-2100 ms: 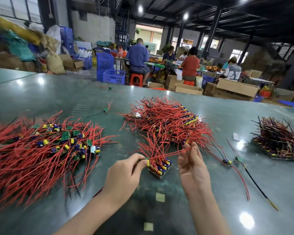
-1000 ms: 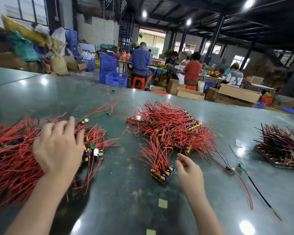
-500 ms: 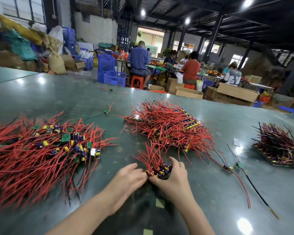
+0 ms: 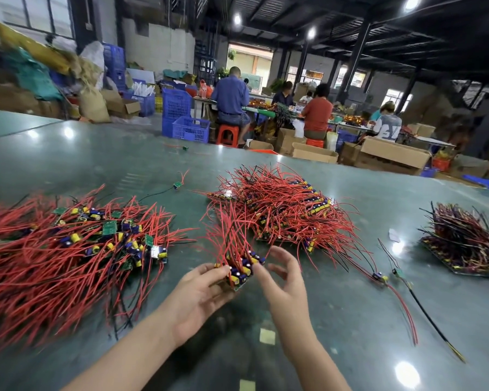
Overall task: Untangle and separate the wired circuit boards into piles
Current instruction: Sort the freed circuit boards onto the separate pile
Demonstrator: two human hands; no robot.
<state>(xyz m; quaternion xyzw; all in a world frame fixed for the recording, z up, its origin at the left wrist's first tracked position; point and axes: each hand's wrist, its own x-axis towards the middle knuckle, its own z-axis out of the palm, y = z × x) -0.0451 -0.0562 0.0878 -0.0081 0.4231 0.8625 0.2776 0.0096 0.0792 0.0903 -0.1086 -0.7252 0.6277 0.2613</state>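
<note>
Head view: we now have the small bundle of wired boards [image 4: 239, 270] lifted just off the tabletop [image 4: 350, 320], our left hand [image 4: 201, 292] cupped under it with its fingers [image 4: 218, 270] curled round the boards. Our right hand [image 4: 283, 273] has come away; its fingers [image 4: 287, 256] are spread apart and hold nothing, just beside the bundle. Half a second ago both hands were closed on the bundle while it lay on the tabletop, so the gathering is done and the bundle seems ready for picking single boards free. The sorted pile [image 4: 68, 249] lies to our left, the tangled heap [image 4: 283, 210] just beyond the bundle.
</note>
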